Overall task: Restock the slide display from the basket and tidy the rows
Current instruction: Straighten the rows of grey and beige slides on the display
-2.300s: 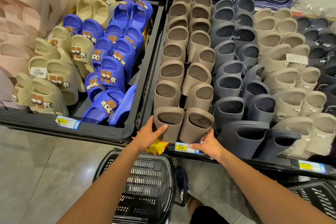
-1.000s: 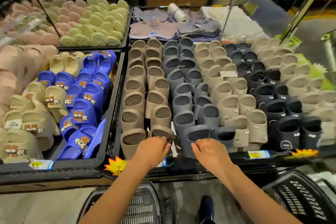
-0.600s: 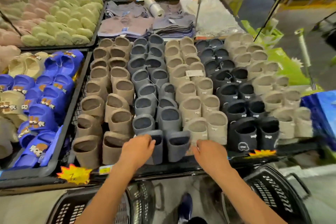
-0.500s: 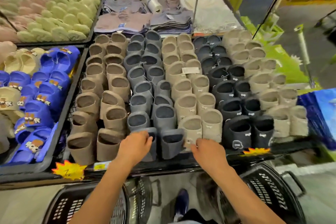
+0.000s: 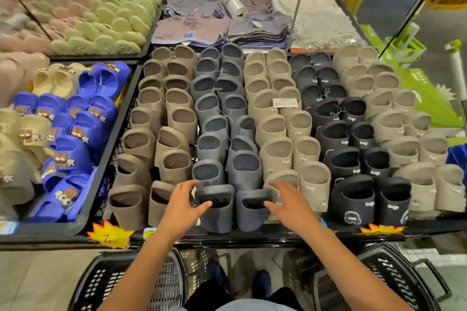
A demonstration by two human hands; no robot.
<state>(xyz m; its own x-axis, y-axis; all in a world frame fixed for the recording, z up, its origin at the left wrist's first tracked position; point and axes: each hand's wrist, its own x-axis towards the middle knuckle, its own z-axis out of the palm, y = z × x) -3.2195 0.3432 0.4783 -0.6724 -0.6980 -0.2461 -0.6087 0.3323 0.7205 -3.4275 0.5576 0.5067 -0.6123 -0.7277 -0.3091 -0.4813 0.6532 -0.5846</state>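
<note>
A black display tray [image 5: 252,236] holds upright slides in rows: brown [image 5: 151,134], grey [image 5: 219,121], beige [image 5: 278,121], black [image 5: 341,134] and pale beige [image 5: 404,121]. At the front of the grey row stands a pair. My left hand [image 5: 183,206] grips the left grey slide [image 5: 218,212] at its left edge, thumb in front and fingers over the top. My right hand [image 5: 288,202] grips the right grey slide [image 5: 251,213] at its right edge in the same way. Two black baskets, one on the left [image 5: 126,283] and one on the right [image 5: 379,283], stand on the floor below; their contents are hidden.
A tray of blue and cream cartoon slides [image 5: 75,134] adjoins on the left. Green and pink slippers [image 5: 108,20] lie behind it. Folded cloths [image 5: 202,25] and a plastic roll [image 5: 232,2] sit at the back. A yellow star tag [image 5: 110,233] hangs on the front rim.
Both hands have left the front brown pair and moved right to the front grey pair, which they now hold. The view has pulled back and shifted right.
</note>
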